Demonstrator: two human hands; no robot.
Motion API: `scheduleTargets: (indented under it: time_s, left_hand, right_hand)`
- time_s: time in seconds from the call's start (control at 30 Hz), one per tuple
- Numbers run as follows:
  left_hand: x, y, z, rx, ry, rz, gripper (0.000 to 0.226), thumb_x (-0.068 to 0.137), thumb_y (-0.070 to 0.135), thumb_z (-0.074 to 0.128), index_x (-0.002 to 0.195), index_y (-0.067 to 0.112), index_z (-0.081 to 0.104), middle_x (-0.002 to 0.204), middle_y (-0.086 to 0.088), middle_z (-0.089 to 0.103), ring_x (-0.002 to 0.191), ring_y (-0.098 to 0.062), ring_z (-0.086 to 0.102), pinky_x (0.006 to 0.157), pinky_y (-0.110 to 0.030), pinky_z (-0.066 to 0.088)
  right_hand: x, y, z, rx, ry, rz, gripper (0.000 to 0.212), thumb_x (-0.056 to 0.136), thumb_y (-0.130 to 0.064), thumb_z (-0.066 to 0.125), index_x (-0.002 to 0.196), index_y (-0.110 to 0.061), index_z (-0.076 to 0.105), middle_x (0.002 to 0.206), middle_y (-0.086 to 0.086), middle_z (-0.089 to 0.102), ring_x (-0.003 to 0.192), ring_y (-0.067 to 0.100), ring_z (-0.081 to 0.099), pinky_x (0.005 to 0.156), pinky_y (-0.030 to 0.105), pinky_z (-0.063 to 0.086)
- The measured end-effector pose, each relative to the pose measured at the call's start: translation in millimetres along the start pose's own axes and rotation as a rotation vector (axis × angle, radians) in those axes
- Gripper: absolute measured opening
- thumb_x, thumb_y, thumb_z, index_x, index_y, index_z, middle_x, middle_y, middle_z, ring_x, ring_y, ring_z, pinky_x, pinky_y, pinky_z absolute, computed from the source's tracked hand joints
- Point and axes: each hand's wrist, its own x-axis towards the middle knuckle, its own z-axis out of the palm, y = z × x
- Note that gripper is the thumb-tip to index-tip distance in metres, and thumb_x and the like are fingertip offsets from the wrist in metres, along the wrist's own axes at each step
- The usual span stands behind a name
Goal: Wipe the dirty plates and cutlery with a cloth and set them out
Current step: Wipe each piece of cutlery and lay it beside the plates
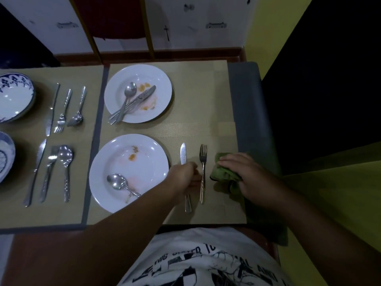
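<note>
Just right of the near dinner plate point(148, 162), a table knife point(183, 153) and a fork point(203, 155) lie side by side on the tan placemat point(222, 100), tips pointing away from me. My left hand point(183, 176) is curled over the knife's middle, fingertips pinching the fork's handle. My right hand point(245, 172) lies flat, fingers straight, pressing the bunched green cloth point(222, 172) just right of the fork.

The likeliest slip, I judge, is my knuckles dragging the knife askew as I let the fork go. My forearm crosses the near plate's rim, so it could pick up the orange smears or jog the dirty spoon point(115, 181) lying in it. Part of the cloth hangs over the table's near right edge and might slide off.

Beyond, a far plate point(160, 83) holds piled dirty cutlery. To the left, two sets of cutlery lie beside blue-patterned bowls point(14, 96).
</note>
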Motion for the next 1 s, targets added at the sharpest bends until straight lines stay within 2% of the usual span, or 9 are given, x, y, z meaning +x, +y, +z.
scheduleTargets:
  time_s: [0.13,0.2,0.27,0.37,0.43,0.57,0.73,0.9,1.0]
  left_hand:
    - [-16,2,-14,-0.108,-0.117,-0.026,0.012,0.095,0.02,0.048,0.089,0.013,0.056,0.093,-0.015,0.049,0.082,-0.028,0.048,0.07,-0.036,0.05]
    - [-24,0,-34,-0.172,-0.14,-0.028,0.021,0.097,0.027,0.05,0.087,0.012,0.06,0.088,-0.012,0.06,0.078,-0.026,0.057,0.068,-0.032,0.054]
    - [-32,-3,-64,-0.232,-0.112,-0.012,0.032,0.098,0.032,0.052,0.098,0.004,0.068,0.096,-0.008,0.077,0.086,-0.024,0.073,0.073,-0.033,0.062]
    - [-42,-13,-119,-0.391,-0.053,-0.036,0.036,0.1,0.032,0.052,0.107,-0.001,0.066,0.103,-0.01,0.075,0.095,-0.027,0.072,0.07,-0.034,0.064]
    - [-48,-22,-151,-0.482,-0.005,-0.067,0.04,0.102,0.033,0.051,0.11,-0.004,0.065,0.103,-0.015,0.076,0.093,-0.028,0.075,0.066,-0.035,0.064]
    - [-56,-40,-195,-0.545,-0.001,-0.125,0.045,0.103,0.034,0.046,0.115,-0.006,0.065,0.099,-0.022,0.077,0.087,-0.03,0.077,0.068,-0.035,0.062]
    - [-53,-47,-203,-0.552,-0.066,-0.171,0.044,0.104,0.033,0.046,0.12,-0.006,0.059,0.097,-0.021,0.078,0.074,-0.028,0.078,0.052,-0.028,0.059]
    - [-47,-43,-185,-0.507,-0.125,-0.166,0.038,0.104,0.03,0.044,0.11,-0.003,0.063,0.086,-0.016,0.079,0.056,-0.022,0.073,0.04,-0.02,0.05]
    - [-42,-41,-181,-0.527,-0.112,-0.152,0.036,0.104,0.028,0.045,0.113,-0.004,0.06,0.081,-0.017,0.078,0.051,-0.021,0.071,0.039,-0.018,0.049]
  right_hand:
    - [7,-16,5,-0.011,0.034,-0.043,0.07,0.074,0.017,0.049,0.136,-0.015,0.054,0.142,0.0,0.048,0.131,0.011,0.035,0.11,0.012,0.017]
    - [13,-26,10,-0.023,0.047,-0.08,0.067,0.075,0.016,0.051,0.135,-0.014,0.056,0.141,0.0,0.049,0.131,0.015,0.038,0.111,0.018,0.021]
    - [22,-41,16,-0.027,0.048,-0.124,0.066,0.075,0.015,0.053,0.134,-0.014,0.057,0.14,0.001,0.05,0.13,0.016,0.039,0.111,0.021,0.024]
    - [40,-67,32,0.004,0.037,-0.202,0.064,0.072,0.018,0.056,0.13,-0.009,0.06,0.136,0.006,0.053,0.127,0.023,0.043,0.11,0.032,0.031]
    - [52,-85,45,0.017,0.03,-0.238,0.063,0.073,0.019,0.057,0.129,-0.008,0.06,0.135,0.006,0.054,0.125,0.024,0.045,0.11,0.033,0.032]
    - [72,-116,67,0.007,-0.002,-0.313,0.063,0.072,0.019,0.057,0.129,-0.009,0.06,0.134,0.003,0.053,0.126,0.022,0.047,0.109,0.037,0.032]
    - [86,-137,87,-0.004,-0.067,-0.31,0.064,0.069,0.02,0.052,0.128,-0.004,0.06,0.134,0.011,0.055,0.126,0.031,0.047,0.108,0.044,0.035]
    - [85,-141,95,-0.002,-0.102,-0.289,0.066,0.068,0.021,0.049,0.128,-0.003,0.06,0.133,0.011,0.055,0.126,0.029,0.048,0.108,0.044,0.035]
    - [83,-140,100,-0.001,-0.137,-0.265,0.066,0.069,0.019,0.049,0.13,-0.006,0.059,0.133,0.009,0.055,0.126,0.027,0.047,0.109,0.044,0.035]
